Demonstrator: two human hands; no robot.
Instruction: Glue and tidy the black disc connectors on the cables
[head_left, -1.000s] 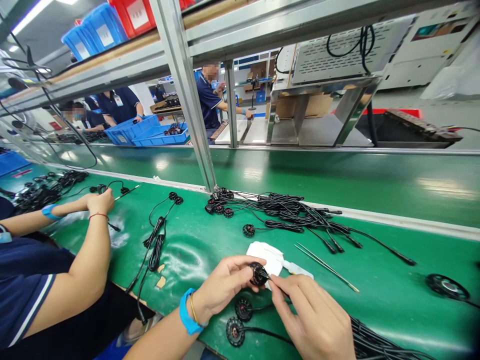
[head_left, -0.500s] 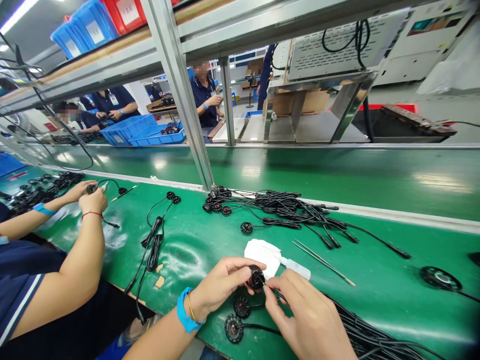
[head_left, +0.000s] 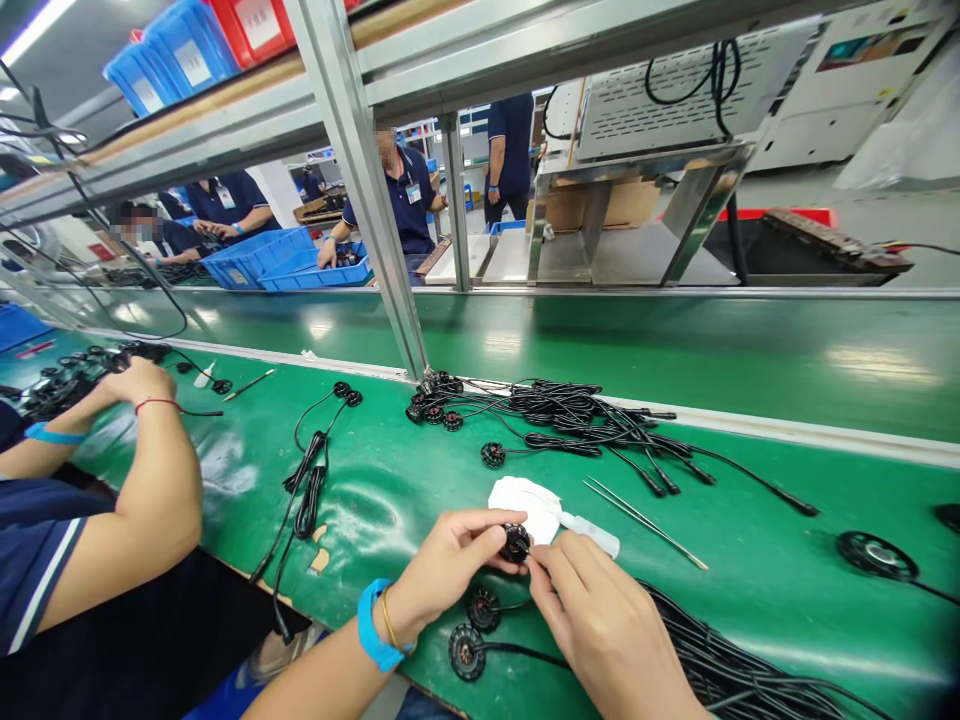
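My left hand, with a blue band at the wrist, grips a small round black cable part between thumb and fingers. Close against its right side, my right hand pinches something thin, mostly hidden by the fingers. Below them, two more round black parts with cables lie on the green table. A white cloth rests just behind my hands, beside a translucent small bottle. Two thin pale sticks lie to the right of it.
Coiled black cables are heaped along the table's back ledge. Another cable bundle lies at the front right, and a larger black ring part at the right. A co-worker's arm reaches over the left side. A metal post rises behind.
My right hand has shifted slightly up, closer to the round part, while my left hand keeps hold. The co-worker's hands on the left moved back toward the cable pile, leaving a small bottle on the table.
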